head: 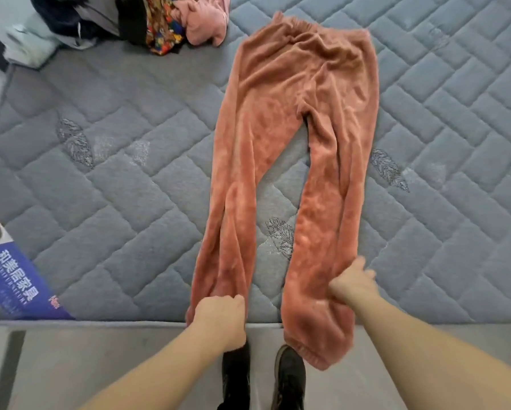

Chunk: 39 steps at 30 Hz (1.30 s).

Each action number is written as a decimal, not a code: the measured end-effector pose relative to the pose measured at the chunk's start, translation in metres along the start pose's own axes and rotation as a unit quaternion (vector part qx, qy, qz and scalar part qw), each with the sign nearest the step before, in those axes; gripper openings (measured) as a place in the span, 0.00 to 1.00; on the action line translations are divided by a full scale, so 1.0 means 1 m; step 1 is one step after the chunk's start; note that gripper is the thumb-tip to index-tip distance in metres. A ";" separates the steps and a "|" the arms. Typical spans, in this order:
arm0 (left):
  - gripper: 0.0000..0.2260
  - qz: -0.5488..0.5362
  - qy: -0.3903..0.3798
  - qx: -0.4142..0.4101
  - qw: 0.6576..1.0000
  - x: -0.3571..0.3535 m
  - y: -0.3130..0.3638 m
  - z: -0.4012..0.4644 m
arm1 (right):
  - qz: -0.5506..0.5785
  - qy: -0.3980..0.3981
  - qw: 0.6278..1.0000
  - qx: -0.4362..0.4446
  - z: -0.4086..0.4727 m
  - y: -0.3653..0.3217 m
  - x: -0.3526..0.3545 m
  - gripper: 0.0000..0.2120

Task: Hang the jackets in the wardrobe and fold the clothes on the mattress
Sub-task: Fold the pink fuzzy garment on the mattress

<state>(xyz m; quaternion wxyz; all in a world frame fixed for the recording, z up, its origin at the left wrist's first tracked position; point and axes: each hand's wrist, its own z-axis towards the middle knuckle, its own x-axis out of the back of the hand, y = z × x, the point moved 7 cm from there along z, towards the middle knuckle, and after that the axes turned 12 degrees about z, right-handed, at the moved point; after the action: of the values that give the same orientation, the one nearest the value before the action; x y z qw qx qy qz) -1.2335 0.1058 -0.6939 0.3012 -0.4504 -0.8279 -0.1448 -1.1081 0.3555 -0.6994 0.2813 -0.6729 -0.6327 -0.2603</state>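
Fleece trousers (292,137), rust-pink, spread flat on grey quilted mattress (115,179), waistband far from fingers. Left hand (220,316) gripping one leg cuff in curled fingers; right hand (353,284) pinching other leg, cuff hanging over mattress edge. Clothes pile (147,22) far beyond, left.

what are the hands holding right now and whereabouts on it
Both hold the fleece trousers near the leg ends: the left hand grips the left leg by its cuff, the right hand pinches the right leg just above its cuff.
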 end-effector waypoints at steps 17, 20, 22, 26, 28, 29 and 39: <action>0.08 -0.589 0.059 0.222 0.775 -0.040 -0.138 0.009 | 0.042 -0.122 0.909 0.396 -0.010 -0.166 -0.078 0.21; 0.06 -0.598 -0.004 0.186 0.780 -0.050 -0.138 -0.013 | 0.304 -0.318 0.885 0.155 -0.030 -0.191 -0.109 0.19; 0.12 -0.609 0.040 0.152 0.777 -0.017 -0.138 -0.024 | 0.331 -0.348 0.872 0.099 -0.037 -0.207 -0.117 0.04; 0.23 -0.602 0.089 0.054 0.792 0.074 -0.100 -0.036 | 0.188 -0.334 0.915 0.128 -0.024 -0.206 -0.081 0.10; 0.19 -0.556 0.023 -0.033 0.830 0.101 -0.042 -0.029 | 0.140 -0.312 0.931 0.125 0.000 -0.185 -0.039 0.09; 0.17 -0.489 -0.009 -0.079 0.869 0.112 -0.005 -0.023 | 0.144 -0.307 0.934 0.113 0.013 -0.173 -0.016 0.08; 0.21 -0.052 -0.193 -0.111 0.973 0.087 0.216 0.039 | 0.305 -0.217 0.915 0.149 0.114 -0.114 0.068 0.35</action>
<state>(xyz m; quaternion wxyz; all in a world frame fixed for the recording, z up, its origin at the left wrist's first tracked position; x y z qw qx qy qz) -1.1035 0.3023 -0.6761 0.0754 -0.4568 -0.8715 -0.1616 -1.2183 0.4884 -0.7264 0.2993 -0.8234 -0.4740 0.0878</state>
